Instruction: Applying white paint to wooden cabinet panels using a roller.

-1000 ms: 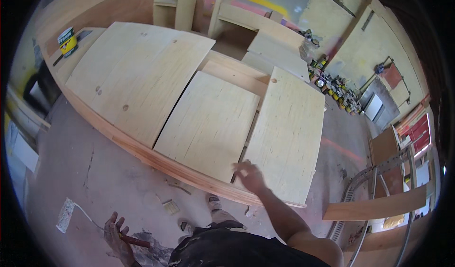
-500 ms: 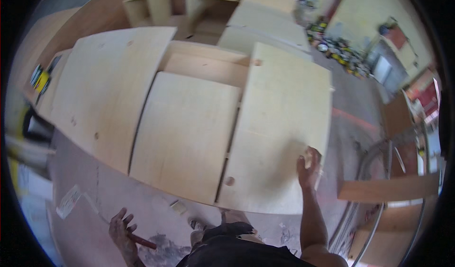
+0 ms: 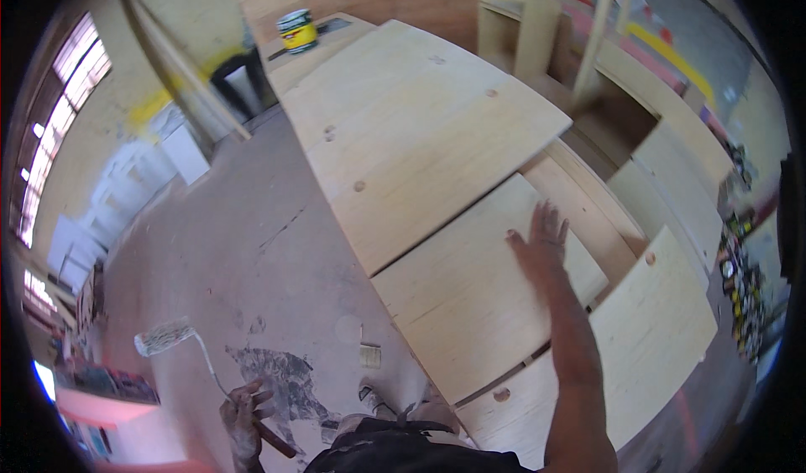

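Observation:
My left hand (image 3: 244, 424) is low at the left, its fingers loosely closed round the handle of a paint roller (image 3: 166, 336). The roller's whitish, textured sleeve points away from me over the floor. My right hand (image 3: 543, 242) is open with spread fingers above the far part of the middle plywood panel (image 3: 470, 297); whether the palm touches it I cannot tell. A larger plywood panel (image 3: 420, 146) lies beyond it to the left, and another panel (image 3: 651, 339) lies to its right, partly behind my right forearm. Dark gaps run between the panels.
A paint can (image 3: 297, 32) with a yellow label stands past the large panel. A paintbrush (image 3: 369, 355) lies on the floor near my feet. Wooden cabinet frames (image 3: 518, 32) stand at the back, and many cans (image 3: 743, 297) crowd the far right. White boards (image 3: 182, 147) lean by the left wall.
The view has swung left. My right hand has gone from above the right panel to above the middle one. The roller's sleeve has come into sight; earlier only its handle showed.

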`<state>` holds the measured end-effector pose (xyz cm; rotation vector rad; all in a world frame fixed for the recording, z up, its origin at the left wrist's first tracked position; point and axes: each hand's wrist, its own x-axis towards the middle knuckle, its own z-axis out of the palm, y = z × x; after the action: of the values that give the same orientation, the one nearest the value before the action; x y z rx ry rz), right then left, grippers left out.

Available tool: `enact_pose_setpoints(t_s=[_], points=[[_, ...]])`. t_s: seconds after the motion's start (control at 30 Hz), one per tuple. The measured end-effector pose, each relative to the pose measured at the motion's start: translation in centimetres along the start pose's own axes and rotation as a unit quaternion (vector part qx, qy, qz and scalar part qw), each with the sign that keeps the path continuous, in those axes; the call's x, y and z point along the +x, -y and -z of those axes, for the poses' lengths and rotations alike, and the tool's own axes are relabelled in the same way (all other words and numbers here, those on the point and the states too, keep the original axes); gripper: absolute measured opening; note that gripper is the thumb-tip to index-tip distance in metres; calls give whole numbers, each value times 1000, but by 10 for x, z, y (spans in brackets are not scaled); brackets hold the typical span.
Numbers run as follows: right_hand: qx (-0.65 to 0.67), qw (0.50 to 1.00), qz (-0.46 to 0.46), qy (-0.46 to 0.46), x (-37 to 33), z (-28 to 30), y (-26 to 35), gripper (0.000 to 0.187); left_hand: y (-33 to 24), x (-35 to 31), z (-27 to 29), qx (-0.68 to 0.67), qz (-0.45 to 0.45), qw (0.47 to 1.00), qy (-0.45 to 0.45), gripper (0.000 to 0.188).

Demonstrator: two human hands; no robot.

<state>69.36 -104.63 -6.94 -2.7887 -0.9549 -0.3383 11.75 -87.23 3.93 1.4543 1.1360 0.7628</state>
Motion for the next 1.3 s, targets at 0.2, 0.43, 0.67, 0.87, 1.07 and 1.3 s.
enact_pose_setpoints(t_s=[0.2,0.43,0.67,0.87,1.07,1.3], points=[[113,940,312,82,-104,-75,206,88,18,-30,50,-20,20,981,-193,42],[276,622,487,548,-181,-7,364,53,59,31,70,-68,33,967,-244,43],[447,643,388,486,-138,-6,476,60,64,185,60,-166,-8,986,-11,41],[477,665,188,544,-106,2,555,42,67,304,72,44,-81,982,167,38],[600,676,85,420,-67,-31,603,27,51,390,101,69,-159,942,288,47],[669,573,-67,470,9,-69,664,20,81,450,134,35,-36,958,282,52]])
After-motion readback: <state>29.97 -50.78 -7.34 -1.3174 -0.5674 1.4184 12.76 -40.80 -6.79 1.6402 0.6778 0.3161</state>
